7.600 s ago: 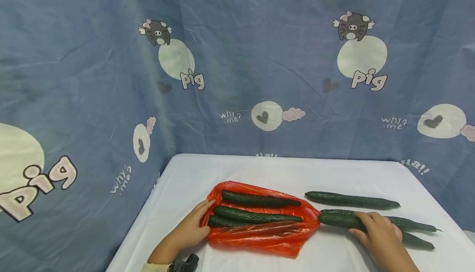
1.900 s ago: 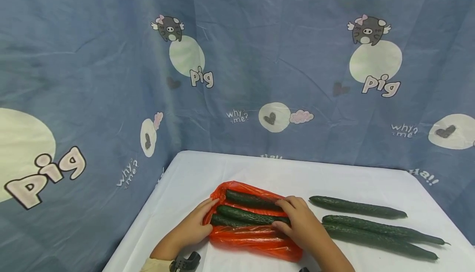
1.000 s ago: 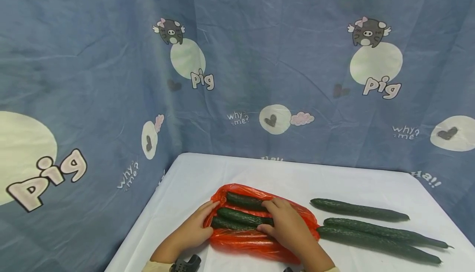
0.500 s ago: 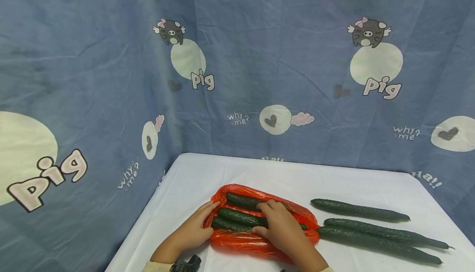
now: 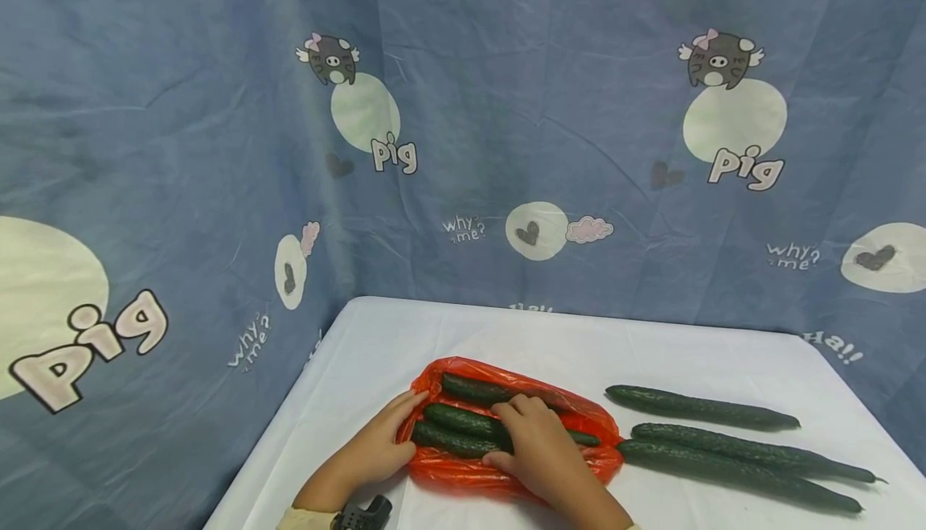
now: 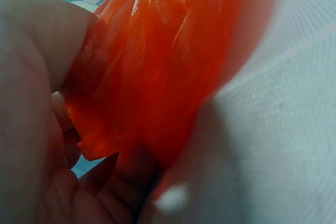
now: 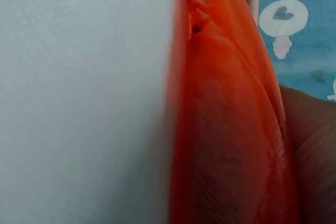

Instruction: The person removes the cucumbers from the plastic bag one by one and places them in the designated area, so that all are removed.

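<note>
A person works both hands over a red plastic bag (image 5: 463, 475), which lies left of centre on a white-covered table (image 5: 448, 329), apart from its left and far edges. In the bag's upturned mouth rest three bagged cucumbers (image 5: 448, 417), two side by side nearest the person and the third toward the far edge. The left hand (image 5: 372, 449) holds the bag's left end, pinching the red film between thumb and fingers, as the left wrist view shows. The right hand (image 5: 538, 445) reaches over the near pair, thumb apart from the bent fingers; whether the fingertips grip anything cannot be told. Three loose cucumbers (image 5: 702, 408) lie toward the right edge, the nearer two touching, one with its left end right at the bag's corner (cartoon pigs (image 5: 718, 59) look on from the blue backdrop (image 5: 463, 128) beyond the far edge). The step in hand looks to be settling the bagged cucumbers and the plastic around them; the next move would seem to call for a firm left-hand hold on the film while the right hand comes away toward the right edge for a loose cucumber.
</note>
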Demonstrator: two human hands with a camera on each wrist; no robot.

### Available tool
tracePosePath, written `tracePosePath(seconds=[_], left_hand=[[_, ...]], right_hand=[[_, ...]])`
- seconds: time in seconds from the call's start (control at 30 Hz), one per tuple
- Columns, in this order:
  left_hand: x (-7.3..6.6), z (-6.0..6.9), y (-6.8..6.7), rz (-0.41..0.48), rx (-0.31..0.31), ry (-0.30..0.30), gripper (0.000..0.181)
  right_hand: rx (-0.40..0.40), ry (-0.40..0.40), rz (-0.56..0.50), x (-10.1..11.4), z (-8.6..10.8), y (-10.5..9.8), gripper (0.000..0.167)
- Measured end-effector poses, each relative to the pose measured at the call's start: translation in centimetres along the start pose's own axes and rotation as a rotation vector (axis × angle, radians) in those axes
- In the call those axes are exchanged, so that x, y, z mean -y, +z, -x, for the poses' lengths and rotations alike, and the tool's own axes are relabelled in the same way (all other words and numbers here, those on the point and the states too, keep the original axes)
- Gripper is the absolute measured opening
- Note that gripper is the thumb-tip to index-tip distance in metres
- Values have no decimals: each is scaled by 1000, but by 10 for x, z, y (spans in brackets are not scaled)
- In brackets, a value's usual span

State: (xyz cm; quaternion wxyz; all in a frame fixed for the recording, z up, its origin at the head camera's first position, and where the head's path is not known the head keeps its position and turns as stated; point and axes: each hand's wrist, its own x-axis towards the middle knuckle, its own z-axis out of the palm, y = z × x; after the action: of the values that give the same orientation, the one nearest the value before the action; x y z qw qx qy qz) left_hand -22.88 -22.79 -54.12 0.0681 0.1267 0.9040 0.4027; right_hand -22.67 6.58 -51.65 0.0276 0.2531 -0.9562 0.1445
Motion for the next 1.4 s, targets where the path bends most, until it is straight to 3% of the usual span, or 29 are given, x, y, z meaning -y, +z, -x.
tracePosePath(seconds=[0.27,0.77,1.17,1.4], left_hand=[[-1,0,0,5,2,13,84],[-3,3,1,-7,-15,21,84],[0,2,-1,7,-4,12,83],[-1,1,0,-6,0,22,84]], right_hand=[[-37,-79,66,5,5,5,65],[-54,-114,46,8,11,6,46],[-17,-60,61,17,12,1,48],[-34,-22,66,17,15,1,50]])
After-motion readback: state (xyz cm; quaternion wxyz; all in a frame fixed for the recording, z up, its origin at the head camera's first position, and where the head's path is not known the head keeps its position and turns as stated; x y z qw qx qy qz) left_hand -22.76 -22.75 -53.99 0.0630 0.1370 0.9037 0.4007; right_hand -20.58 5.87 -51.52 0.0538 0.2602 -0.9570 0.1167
